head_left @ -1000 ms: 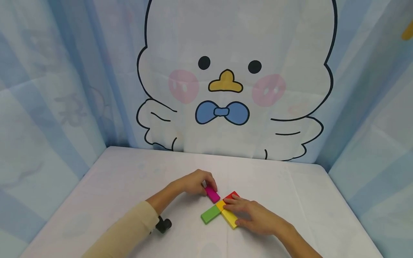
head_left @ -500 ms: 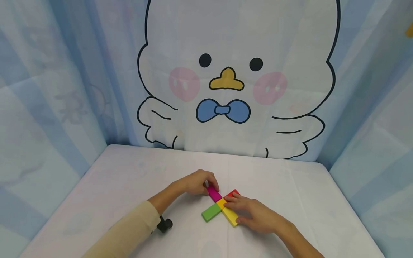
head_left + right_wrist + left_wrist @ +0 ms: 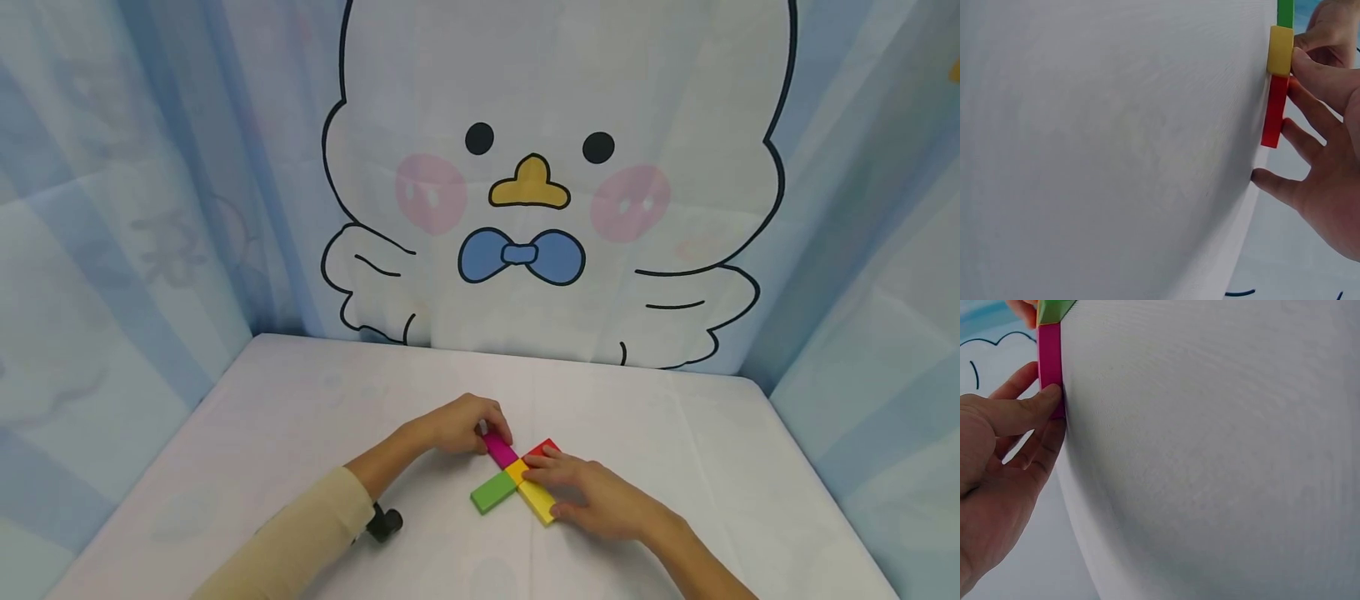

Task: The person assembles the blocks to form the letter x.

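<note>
My left hand (image 3: 461, 423) pinches the outer end of a magenta building block (image 3: 501, 452) between thumb and fingers, as the left wrist view also shows. The block's inner end meets a small orange block (image 3: 516, 472) at the centre of a cross of blocks. A green block (image 3: 493, 493), a yellow block (image 3: 537, 502) and a red block (image 3: 542, 451) form the other arms. My right hand (image 3: 600, 497) lies with fingers spread: its thumb touches the yellow block, its fingertips rest at the red and orange ones. Fingers partly cover the red block.
The blocks lie on a white-clothed table (image 3: 360, 400). A black camera mount (image 3: 385, 523) is on the left wrist, below a beige sleeve (image 3: 300, 533). Behind the table hangs a blue and white curtain (image 3: 525, 317) with a cartoon bird.
My left hand has slid the magenta block slightly right and toward the cross, closing the gap to the orange block. My right hand stays at the red, orange and yellow blocks.
</note>
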`<state>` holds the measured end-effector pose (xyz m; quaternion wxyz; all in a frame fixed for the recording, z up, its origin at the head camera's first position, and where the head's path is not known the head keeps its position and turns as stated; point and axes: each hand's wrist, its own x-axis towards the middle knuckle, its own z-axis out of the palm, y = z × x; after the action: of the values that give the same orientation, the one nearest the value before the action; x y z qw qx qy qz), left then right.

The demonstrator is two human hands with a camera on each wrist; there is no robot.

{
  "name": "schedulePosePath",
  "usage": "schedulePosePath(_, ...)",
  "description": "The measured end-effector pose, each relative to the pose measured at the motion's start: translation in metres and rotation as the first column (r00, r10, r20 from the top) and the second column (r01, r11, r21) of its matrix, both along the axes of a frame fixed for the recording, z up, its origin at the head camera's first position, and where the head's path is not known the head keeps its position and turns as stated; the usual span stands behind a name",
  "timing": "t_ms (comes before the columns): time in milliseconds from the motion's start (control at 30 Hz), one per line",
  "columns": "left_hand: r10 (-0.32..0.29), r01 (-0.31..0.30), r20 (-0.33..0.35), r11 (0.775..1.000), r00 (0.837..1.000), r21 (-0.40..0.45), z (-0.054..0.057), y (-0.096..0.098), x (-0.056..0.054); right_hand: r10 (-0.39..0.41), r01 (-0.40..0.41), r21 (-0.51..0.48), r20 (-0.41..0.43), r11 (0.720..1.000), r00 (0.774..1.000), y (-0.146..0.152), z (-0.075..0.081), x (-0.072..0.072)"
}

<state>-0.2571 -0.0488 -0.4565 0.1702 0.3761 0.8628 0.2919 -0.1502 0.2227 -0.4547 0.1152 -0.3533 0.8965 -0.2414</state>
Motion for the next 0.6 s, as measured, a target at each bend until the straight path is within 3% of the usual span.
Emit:
schedulePosePath(433,-0.001,0.001,-0.008,1.0,1.0,-0.002,0.0013,-0.002,0.0037,-0.015,0.015,0.025,-0.001,1.0,1.0,-0.0029,0.0021,-0.0012)
schedulePosePath(600,-0.013,0.012,-0.04,1.0,0.999,-0.014,0.0035,-0.0019,0.0068,-0.004,0.005,0.022,-0.027,1.0,1.0,-0.0035,0.0033,0.0011)
